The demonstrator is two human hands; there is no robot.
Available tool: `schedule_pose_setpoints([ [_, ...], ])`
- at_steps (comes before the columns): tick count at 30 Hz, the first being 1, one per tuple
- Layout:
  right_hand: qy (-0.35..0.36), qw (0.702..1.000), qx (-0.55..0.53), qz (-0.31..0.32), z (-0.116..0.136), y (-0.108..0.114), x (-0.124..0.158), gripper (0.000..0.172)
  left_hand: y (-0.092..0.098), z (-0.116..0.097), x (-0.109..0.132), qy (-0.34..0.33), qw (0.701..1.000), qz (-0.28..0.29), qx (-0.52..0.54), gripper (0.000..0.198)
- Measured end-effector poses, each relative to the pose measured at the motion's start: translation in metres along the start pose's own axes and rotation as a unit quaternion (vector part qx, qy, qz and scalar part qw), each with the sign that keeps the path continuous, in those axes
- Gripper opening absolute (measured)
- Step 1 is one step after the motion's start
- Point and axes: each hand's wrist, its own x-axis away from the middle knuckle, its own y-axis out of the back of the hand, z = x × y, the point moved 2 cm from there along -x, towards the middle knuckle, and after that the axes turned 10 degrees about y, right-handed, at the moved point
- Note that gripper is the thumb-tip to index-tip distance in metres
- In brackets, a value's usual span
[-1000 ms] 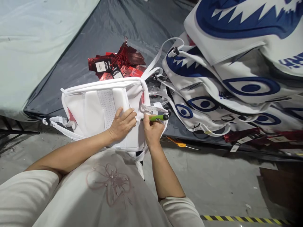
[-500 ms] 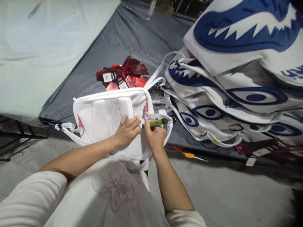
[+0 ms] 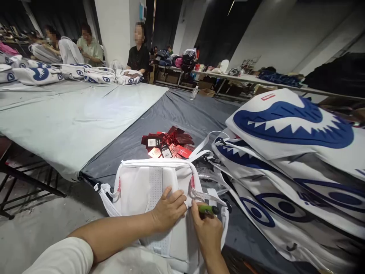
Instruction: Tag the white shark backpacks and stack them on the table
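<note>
A white backpack (image 3: pixel 148 182) lies back-panel up at the near edge of the grey table (image 3: pixel 176 110), partly on the person's lap. The left hand (image 3: pixel 168 209) presses flat on its panel, fingers spread and gripping nothing. Just right of it, touching the backpack's side seam, the right hand (image 3: pixel 208 232) curls closed around a green-handled tool (image 3: pixel 208 209). Beyond the backpack lies a heap of red hang tags (image 3: pixel 168 142). To its right, shark-print bags (image 3: pixel 285 152) are stacked.
</note>
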Motion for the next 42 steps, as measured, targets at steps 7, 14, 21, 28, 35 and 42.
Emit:
schedule_pose_setpoints([
  [7,-0.003,0.998,-0.06,-0.021,0.005,0.005,-0.004,0.051,0.015,0.003,-0.01,-0.022,0.999,0.005,-0.028,0.015],
  [14,-0.032,0.995,-0.092,-0.016,0.004,0.006,-0.006,0.052,0.039,0.017,-0.043,-0.14,0.988,0.052,-0.025,0.013],
  [21,-0.102,0.979,-0.179,-0.004,0.008,0.009,-0.002,0.047,0.044,0.027,-0.084,-0.203,0.947,0.248,-0.019,0.026],
  [28,-0.117,0.935,-0.333,-0.01,0.012,0.071,-0.019,0.038,0.124,0.015,-0.07,-0.135,0.978,0.159,0.025,0.024],
  [35,0.071,0.909,-0.411,0.003,0.043,0.122,-0.049,0.029,0.167,0.004,-0.046,0.035,0.987,0.145,0.059,0.024],
  [42,0.184,0.928,-0.325,-0.005,0.046,0.093,-0.024,0.025,0.142,0.014,-0.04,-0.02,0.985,0.091,0.147,0.015],
])
